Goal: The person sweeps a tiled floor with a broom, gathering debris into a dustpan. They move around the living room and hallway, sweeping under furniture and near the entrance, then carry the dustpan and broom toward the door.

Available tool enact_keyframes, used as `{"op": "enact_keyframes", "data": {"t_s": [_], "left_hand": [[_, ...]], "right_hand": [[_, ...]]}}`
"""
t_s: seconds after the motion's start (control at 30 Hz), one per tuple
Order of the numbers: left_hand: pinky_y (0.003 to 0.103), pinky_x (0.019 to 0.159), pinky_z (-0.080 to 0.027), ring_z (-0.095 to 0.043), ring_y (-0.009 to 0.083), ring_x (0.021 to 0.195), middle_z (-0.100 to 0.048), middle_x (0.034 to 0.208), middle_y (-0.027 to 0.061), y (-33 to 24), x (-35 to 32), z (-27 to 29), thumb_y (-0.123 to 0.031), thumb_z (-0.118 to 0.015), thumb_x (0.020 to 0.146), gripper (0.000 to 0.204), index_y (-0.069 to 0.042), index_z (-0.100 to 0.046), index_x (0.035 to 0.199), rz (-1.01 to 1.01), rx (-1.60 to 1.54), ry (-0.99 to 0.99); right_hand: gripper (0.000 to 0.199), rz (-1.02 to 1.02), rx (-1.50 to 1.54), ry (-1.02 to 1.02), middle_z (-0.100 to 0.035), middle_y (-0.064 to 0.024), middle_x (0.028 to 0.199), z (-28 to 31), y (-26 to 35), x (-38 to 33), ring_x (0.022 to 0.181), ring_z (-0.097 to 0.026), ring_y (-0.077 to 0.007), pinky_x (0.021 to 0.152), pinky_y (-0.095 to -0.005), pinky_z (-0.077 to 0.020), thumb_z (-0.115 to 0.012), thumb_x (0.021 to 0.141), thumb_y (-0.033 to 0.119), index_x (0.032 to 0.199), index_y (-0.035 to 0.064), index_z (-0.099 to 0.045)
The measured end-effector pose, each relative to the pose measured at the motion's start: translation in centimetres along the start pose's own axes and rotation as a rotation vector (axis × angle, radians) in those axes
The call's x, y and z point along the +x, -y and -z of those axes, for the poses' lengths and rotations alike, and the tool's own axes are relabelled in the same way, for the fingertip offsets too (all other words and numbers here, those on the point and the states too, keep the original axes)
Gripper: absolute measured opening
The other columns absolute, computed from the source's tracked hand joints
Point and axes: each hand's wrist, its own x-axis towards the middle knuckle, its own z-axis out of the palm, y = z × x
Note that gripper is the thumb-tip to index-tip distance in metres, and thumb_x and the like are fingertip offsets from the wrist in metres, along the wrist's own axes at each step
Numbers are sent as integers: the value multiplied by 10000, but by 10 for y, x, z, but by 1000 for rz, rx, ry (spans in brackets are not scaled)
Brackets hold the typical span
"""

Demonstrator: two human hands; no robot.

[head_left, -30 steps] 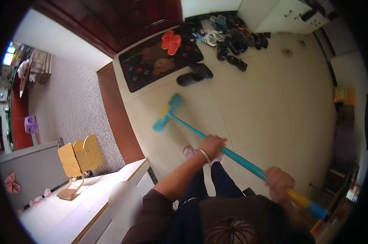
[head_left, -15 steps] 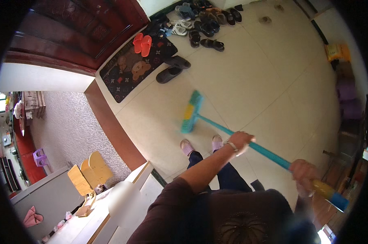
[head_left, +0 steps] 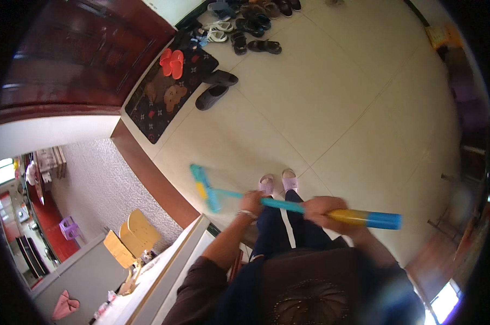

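Observation:
A turquoise broom (head_left: pixel 282 205) with a yellow patch on its bristle head slants across in front of my legs. Its head is low at the floor on the left, near the brown threshold strip, and looks slightly smeared by motion. My left hand (head_left: pixel 252 202), with a bracelet at the wrist, is closed around the handle toward the head. Farther up the handle, my right hand (head_left: pixel 326 212) grips it just below the yellow and blue end. My feet in pink slippers (head_left: pixel 289 180) stand side by side on the tiles beyond the handle.
A dark patterned doormat (head_left: pixel 157 103) bears red slippers (head_left: pixel 172 64) before the dark red door (head_left: pixel 82 54). Dark clogs (head_left: pixel 212 96) lie beside it. Several shoes (head_left: pixel 250 26) line the far wall. A white counter (head_left: pixel 163 281) stands close on my left; wooden furniture (head_left: pixel 445 254) is at right.
The broom head has swept left and nearer to me, toward the threshold strip. Both hands have moved left with the handle, and my feet are now closer together.

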Motion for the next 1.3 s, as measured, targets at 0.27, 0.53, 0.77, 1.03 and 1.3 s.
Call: {"op": "enact_keyframes", "data": {"t_s": [0.27, 0.53, 0.77, 1.03, 1.3], "left_hand": [[404, 689, -448, -584, 307, 770, -614, 758, 101, -196, 130, 2, -43, -546, 745, 107, -105, -575, 827, -387, -131, 135], [410, 655, -455, -601, 305, 741, -627, 768, 96, -128, 122, 38, -108, -606, 721, 157, -143, -607, 874, -284, 77, 156], [403, 674, -469, -611, 298, 776, -638, 750, 92, -51, 158, 49, -156, -574, 760, 65, -150, -619, 807, -192, 242, 210], [390, 675, -453, -591, 286, 752, -632, 733, 83, -28, 228, 74, -75, -557, 730, 77, -133, -607, 740, -332, 267, -14], [383, 669, -435, -591, 285, 730, -620, 699, 81, 16, 203, 53, -107, -550, 706, 57, -122, -572, 657, -216, 335, 125]], "right_hand": [[265, 162, -290, -284, -466, -25, 579, 50, 152, -27, 539, -487, -146, 569, -320, -448, -504, 884, 232, 641, 139, -450], [220, 241, 6, -316, -493, -21, 674, 55, 91, -14, 627, -499, -157, 730, -385, -440, -512, 895, 271, 723, 137, -485], [172, 155, 151, -452, -470, -48, 695, 41, 24, 26, 719, -494, -192, 883, -430, -399, -504, 878, 115, 715, 114, -450], [138, 213, 0, -430, -471, -66, 769, 39, -13, 43, 852, -497, -213, 1016, -479, -297, -458, 834, -1, 744, 96, -420], [84, -188, -228, -557, -541, -81, 901, 58, -80, -9, 983, -510, -203, 989, -450, -345, -446, 875, 29, 843, 90, -493]]}}
